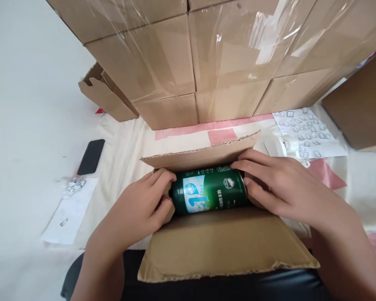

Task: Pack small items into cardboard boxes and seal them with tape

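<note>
A green can (211, 190) with a white and blue label showing a large "1" lies on its side in an open cardboard box (228, 242). The box's long flaps stand spread, one at the back and one towards me. My left hand (152, 198) is closed around the box's left end, fingertips curled beside the can's dark end. At the opposite end, my right hand (269, 182) has its fingers bent over the box's end, and their tips touch the can's right end. The can's underside and the box's floor are hidden.
Taped cardboard boxes (166, 58) are stacked behind. An open carton (108, 94) stands at back left, another box (363, 104) at right. A black phone (91, 156), white paper (70, 217), a drawn-on sheet (313, 131) and a white object (280, 146) lie around.
</note>
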Demonstrator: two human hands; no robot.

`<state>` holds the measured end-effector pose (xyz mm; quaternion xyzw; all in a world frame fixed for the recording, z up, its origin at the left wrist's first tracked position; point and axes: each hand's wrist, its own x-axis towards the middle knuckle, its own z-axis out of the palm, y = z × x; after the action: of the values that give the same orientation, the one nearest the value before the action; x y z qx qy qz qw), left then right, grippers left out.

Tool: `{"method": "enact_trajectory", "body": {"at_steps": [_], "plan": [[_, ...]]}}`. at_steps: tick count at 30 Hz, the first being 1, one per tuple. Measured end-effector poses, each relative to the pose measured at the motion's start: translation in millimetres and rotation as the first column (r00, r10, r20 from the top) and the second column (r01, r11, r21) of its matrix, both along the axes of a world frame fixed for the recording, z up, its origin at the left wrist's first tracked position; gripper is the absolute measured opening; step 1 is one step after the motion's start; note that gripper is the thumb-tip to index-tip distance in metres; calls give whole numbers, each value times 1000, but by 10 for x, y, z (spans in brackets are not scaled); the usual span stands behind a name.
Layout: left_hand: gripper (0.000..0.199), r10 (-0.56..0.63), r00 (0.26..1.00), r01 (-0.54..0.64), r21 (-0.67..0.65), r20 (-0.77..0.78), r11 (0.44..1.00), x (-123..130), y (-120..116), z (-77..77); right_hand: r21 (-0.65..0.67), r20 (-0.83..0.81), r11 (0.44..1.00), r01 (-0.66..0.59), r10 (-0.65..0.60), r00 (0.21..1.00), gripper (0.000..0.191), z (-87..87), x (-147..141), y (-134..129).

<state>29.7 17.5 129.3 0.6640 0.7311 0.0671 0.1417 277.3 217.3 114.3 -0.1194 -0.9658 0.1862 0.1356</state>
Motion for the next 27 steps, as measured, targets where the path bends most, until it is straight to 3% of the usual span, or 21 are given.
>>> {"method": "enact_trajectory", "body": {"at_steps": [9,14,20,27], "plan": [[26,17,971,-37,79,238,996,-57,-65,20,-84,-148,993,-88,75,986,22,-170,102,143],[22,16,919,-79,144,394,986,-80,-10,-81,-171,-5,985,-30,29,1000,33,-78,101,156],[27,46,910,-106,125,412,987,-112,99,-200,-208,51,978,27,-17,999,45,-17,83,28],[28,50,899,-109,113,436,988,-90,116,-211,-318,46,948,19,-5,999,47,-30,125,29]]}}
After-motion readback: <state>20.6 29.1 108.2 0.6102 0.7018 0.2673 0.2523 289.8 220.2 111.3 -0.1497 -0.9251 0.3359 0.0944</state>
